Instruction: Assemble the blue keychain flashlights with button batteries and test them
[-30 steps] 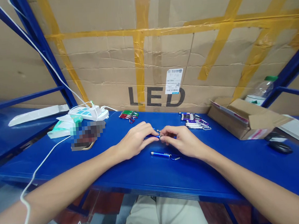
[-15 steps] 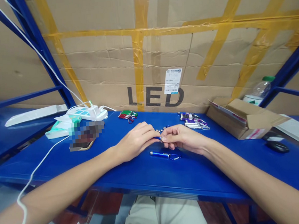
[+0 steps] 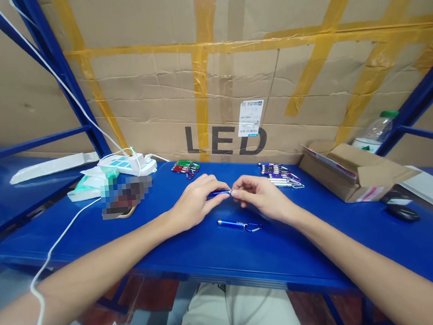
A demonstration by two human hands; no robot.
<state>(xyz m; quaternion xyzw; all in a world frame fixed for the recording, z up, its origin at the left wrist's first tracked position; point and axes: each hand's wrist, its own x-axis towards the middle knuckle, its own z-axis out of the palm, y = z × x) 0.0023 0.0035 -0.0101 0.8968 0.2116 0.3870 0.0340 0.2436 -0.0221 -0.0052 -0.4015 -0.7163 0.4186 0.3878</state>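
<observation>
A slim blue keychain flashlight (image 3: 219, 192) lies between the thumb and fingers of my left hand (image 3: 192, 203), pointing right. My right hand (image 3: 265, 197) pinches at its silver right end, thumb against fingertips; any small part inside that pinch is hidden. Just below both hands, a second blue keychain flashlight (image 3: 231, 224) with a blue carabiner clip (image 3: 253, 227) rests on the blue table (image 3: 225, 258). Behind my right hand are silver keychain flashlights (image 3: 279, 181) and several darker ones (image 3: 272, 168). Red and green keychain flashlights (image 3: 182, 168) lie at the back, beyond my left hand.
To the right stand an opened cardboard box (image 3: 354, 178), a black computer mouse (image 3: 403, 212) and a plastic bottle (image 3: 376, 131). On the left are a blurred phone (image 3: 124, 198), a tissue pack (image 3: 91, 186) and a power strip (image 3: 125, 164) with white cables. A large carton (image 3: 150, 102) walls off the back.
Both hands have risen slightly, and my right hand has shifted a little left. More of the blue flashlight's body now shows in my left hand. The second flashlight has stayed put.
</observation>
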